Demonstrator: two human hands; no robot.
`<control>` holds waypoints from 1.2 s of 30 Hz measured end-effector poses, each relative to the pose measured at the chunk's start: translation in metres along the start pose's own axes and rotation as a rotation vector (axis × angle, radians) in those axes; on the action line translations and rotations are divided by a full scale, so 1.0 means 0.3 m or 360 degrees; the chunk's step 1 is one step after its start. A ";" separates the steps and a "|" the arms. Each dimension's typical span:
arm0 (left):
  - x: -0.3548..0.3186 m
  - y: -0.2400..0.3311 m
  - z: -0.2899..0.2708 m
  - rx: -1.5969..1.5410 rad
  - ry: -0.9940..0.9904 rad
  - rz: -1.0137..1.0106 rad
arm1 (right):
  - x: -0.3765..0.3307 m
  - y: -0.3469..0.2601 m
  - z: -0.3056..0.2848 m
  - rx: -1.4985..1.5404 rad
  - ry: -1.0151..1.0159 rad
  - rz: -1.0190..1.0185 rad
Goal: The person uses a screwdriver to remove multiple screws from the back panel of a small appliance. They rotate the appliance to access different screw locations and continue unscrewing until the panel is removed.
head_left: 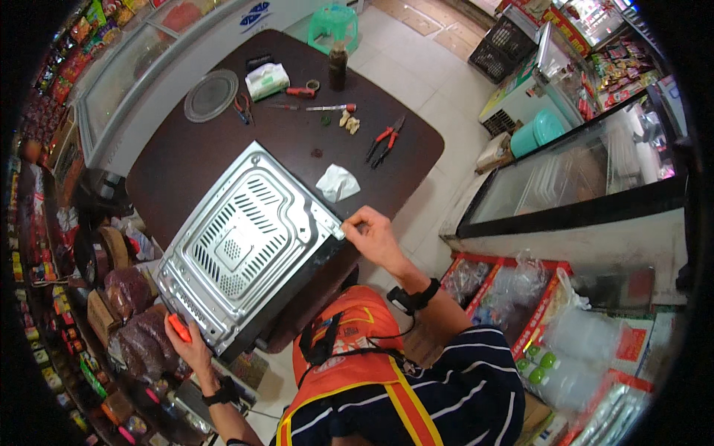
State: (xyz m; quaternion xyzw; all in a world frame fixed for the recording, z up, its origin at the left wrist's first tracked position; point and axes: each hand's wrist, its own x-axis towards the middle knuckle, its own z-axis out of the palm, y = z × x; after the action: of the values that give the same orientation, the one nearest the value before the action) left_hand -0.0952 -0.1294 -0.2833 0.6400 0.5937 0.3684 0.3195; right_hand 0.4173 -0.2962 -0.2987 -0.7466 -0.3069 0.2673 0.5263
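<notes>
A boxy appliance with a vented silver metal panel (242, 249) facing up lies tilted across the near side of the dark table (290, 156). At its right corner, my right hand (374, 238) is closed, thumb and forefinger pinching the panel's edge. My left hand (192, 349) is beside the lower left edge, its fingers around an orange-handled tool (179, 327); the tool's working end is not clear. Just beyond the right corner lies a crumpled white tissue (337, 183). Red-handled pliers (384, 141) rest farther off on the right.
Across the table's far part are a round glass plate (211, 96), small pliers (243, 108), a tissue pack (266, 81), a screwdriver (331, 108) and a dark bottle (338, 68). A green stool (332, 28) stands behind. Freezers and stocked shelves flank the table.
</notes>
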 end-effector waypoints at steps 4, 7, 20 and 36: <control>-0.011 0.014 0.006 0.0119 0.0027 0.0033 | 0.038 -0.045 -0.049 -0.0125 -0.0197 -0.0144; -0.016 0.033 0.003 0.0270 0.0059 0.0065 | 0.078 -0.087 -0.103 -0.0267 -0.0456 -0.0150; -0.049 0.562 0.048 0.0431 -0.0428 0.0679 | 0.209 -0.122 -0.099 -0.0250 -0.0886 -0.0279; -0.096 1.044 0.285 0.0410 -0.0905 0.0975 | 0.286 -0.089 -0.151 -0.0160 -0.1303 -0.0282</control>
State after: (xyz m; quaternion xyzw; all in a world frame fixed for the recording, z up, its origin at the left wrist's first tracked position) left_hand 0.1411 -0.1840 -0.0657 0.8972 0.3059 0.1784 0.2638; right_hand 0.5028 -0.2540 -0.2660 -0.5744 -0.5663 0.4803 0.3446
